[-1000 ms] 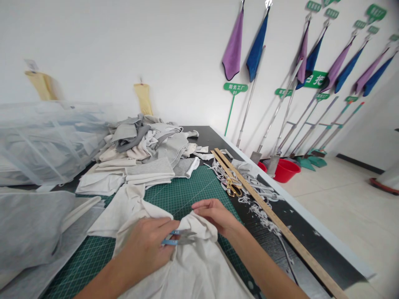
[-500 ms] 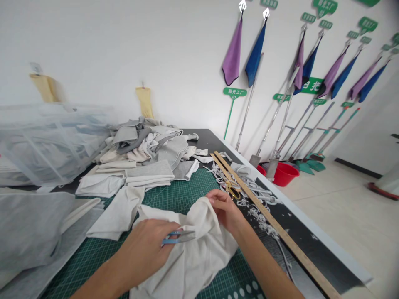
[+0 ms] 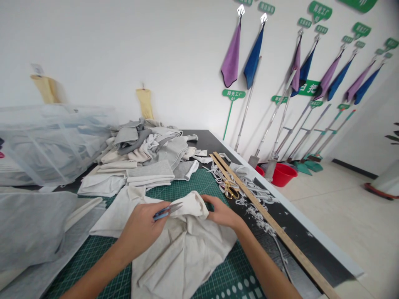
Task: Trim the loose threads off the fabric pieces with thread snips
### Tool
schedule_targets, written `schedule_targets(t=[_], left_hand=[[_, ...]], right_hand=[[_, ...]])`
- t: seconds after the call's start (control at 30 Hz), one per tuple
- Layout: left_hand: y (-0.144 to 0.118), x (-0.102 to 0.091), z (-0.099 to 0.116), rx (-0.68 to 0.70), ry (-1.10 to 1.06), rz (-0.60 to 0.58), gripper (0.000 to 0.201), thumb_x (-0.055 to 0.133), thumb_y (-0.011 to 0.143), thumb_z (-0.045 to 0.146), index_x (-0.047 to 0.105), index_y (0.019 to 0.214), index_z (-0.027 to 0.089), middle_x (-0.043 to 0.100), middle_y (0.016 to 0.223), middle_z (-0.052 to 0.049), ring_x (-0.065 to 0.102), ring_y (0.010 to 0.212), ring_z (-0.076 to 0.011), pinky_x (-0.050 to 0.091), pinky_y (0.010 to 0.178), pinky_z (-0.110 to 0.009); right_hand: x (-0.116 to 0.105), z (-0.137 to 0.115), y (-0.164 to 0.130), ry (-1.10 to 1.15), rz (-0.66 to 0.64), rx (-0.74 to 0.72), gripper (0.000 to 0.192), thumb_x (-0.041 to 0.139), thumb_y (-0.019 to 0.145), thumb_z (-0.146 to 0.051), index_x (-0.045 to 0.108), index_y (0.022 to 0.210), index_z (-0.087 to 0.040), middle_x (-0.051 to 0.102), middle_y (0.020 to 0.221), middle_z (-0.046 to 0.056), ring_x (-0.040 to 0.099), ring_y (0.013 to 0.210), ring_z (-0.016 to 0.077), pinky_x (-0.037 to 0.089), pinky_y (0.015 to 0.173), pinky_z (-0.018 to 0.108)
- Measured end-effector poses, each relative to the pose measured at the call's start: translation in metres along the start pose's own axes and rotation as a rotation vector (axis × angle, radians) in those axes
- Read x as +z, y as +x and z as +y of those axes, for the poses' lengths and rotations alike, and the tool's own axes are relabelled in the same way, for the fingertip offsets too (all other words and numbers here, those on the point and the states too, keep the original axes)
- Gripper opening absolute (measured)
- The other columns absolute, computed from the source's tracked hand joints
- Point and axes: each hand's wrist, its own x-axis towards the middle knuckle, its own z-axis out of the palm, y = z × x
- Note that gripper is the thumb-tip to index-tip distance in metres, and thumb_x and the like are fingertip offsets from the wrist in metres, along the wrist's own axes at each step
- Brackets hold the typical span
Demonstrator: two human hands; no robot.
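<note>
In my left hand (image 3: pixel 145 224) is a small pair of blue-handled thread snips (image 3: pixel 167 211), their pointed metal blades aimed to the right over the cloth. My right hand (image 3: pixel 220 211) pinches the upper edge of an off-white piece of fabric (image 3: pixel 183 257), whose top is raised and folded over between both hands. The rest of that fabric drapes in creases across a green cutting mat (image 3: pixel 199 182). Whether the left fingers also grip the cloth is hidden behind the snips and the hand.
Folded fabric pieces (image 3: pixel 149 172) and a heap of grey cloth (image 3: pixel 168 145) lie beyond. A clear plastic bin (image 3: pixel 46 174) stands left, behind grey fabric (image 3: pixel 34 228). To the right are wooden rulers (image 3: pixel 264 211), gold-handled scissors (image 3: pixel 230 192), cord scraps (image 3: pixel 260 222) and the table edge.
My left hand has lifted slightly and moved left with the snips. The fabric's upper edge is now folded over, and my right hand has shifted a little lower along it.
</note>
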Motion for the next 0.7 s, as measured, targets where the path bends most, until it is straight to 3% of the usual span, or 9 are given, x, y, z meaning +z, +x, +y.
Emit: schedule_targets(t=[0.1, 0.2, 0.27, 0.37, 0.43, 0.5, 0.57, 0.7], left_hand=[[0.002, -0.002, -0.003, -0.028, -0.002, 0.032, 0.029, 0.051, 0.091, 0.027, 0.078, 0.100, 0.022, 0.080, 0.093, -0.003, 0.073, 0.080, -0.0199, 0.049, 0.071, -0.027], [0.003, -0.003, -0.005, -0.074, 0.001, 0.077, 0.029, 0.051, 0.091, 0.033, 0.077, 0.096, 0.021, 0.080, 0.088, -0.004, 0.071, 0.077, -0.0203, 0.047, 0.070, -0.027], [0.007, -0.003, -0.006, -0.115, 0.001, 0.108, 0.031, 0.051, 0.093, 0.038, 0.076, 0.090, 0.020, 0.077, 0.079, -0.003, 0.068, 0.071, -0.0188, 0.044, 0.067, -0.027], [0.015, -0.003, -0.008, -0.178, -0.008, 0.144, 0.043, 0.047, 0.097, 0.048, 0.075, 0.085, 0.018, 0.074, 0.073, -0.002, 0.066, 0.070, -0.0184, 0.043, 0.065, -0.027], [0.023, -0.002, -0.012, -0.203, -0.019, 0.143, 0.048, 0.044, 0.099, 0.052, 0.075, 0.085, 0.018, 0.076, 0.079, -0.003, 0.068, 0.078, -0.0201, 0.046, 0.069, -0.028], [0.030, 0.000, -0.019, -0.213, -0.025, 0.118, 0.044, 0.047, 0.100, 0.050, 0.074, 0.092, 0.017, 0.075, 0.090, -0.004, 0.068, 0.087, -0.0207, 0.051, 0.077, -0.031], [0.035, 0.003, -0.026, -0.222, -0.018, 0.080, 0.037, 0.053, 0.099, 0.047, 0.070, 0.101, 0.015, 0.073, 0.099, -0.005, 0.068, 0.092, -0.0201, 0.054, 0.084, -0.037], [0.036, 0.007, -0.029, -0.227, 0.004, -0.010, 0.032, 0.060, 0.097, 0.044, 0.066, 0.108, 0.014, 0.069, 0.104, -0.005, 0.067, 0.092, -0.0188, 0.058, 0.084, -0.039]], right_hand=[[-0.006, -0.004, -0.005, 0.004, -0.075, 0.030, 0.016, 0.075, 0.077, -0.033, 0.080, 0.087, -0.020, 0.078, 0.096, 0.004, 0.066, 0.097, 0.0272, 0.049, 0.094, 0.038], [-0.011, -0.010, -0.012, 0.035, -0.111, 0.054, 0.035, 0.063, 0.089, -0.051, 0.079, 0.085, -0.020, 0.076, 0.092, 0.004, 0.065, 0.094, 0.0250, 0.049, 0.089, 0.035], [-0.012, -0.015, -0.017, 0.065, -0.174, 0.062, 0.046, 0.067, 0.083, -0.061, 0.078, 0.093, -0.018, 0.075, 0.095, 0.005, 0.065, 0.098, 0.0254, 0.050, 0.090, 0.034], [-0.009, -0.024, -0.025, 0.106, -0.261, 0.081, 0.069, 0.084, 0.061, -0.065, 0.075, 0.109, -0.016, 0.075, 0.101, 0.007, 0.066, 0.100, 0.0270, 0.052, 0.088, 0.035], [-0.007, -0.028, -0.029, 0.102, -0.207, 0.111, 0.070, 0.092, 0.053, -0.054, 0.074, 0.110, -0.016, 0.075, 0.101, 0.005, 0.067, 0.095, 0.0245, 0.053, 0.083, 0.032], [-0.007, -0.032, -0.033, 0.085, -0.101, 0.145, 0.051, 0.092, 0.061, -0.046, 0.075, 0.099, -0.016, 0.074, 0.092, 0.003, 0.065, 0.083, 0.0195, 0.052, 0.073, 0.027], [-0.009, -0.037, -0.040, 0.082, -0.023, 0.171, 0.038, 0.085, 0.071, -0.048, 0.074, 0.085, -0.015, 0.072, 0.079, 0.002, 0.061, 0.069, 0.0152, 0.047, 0.060, 0.023], [-0.015, -0.053, -0.059, 0.112, 0.045, 0.220, 0.038, 0.083, 0.073, -0.051, 0.073, 0.076, -0.014, 0.068, 0.065, 0.000, 0.056, 0.055, 0.0120, 0.040, 0.052, 0.022]])
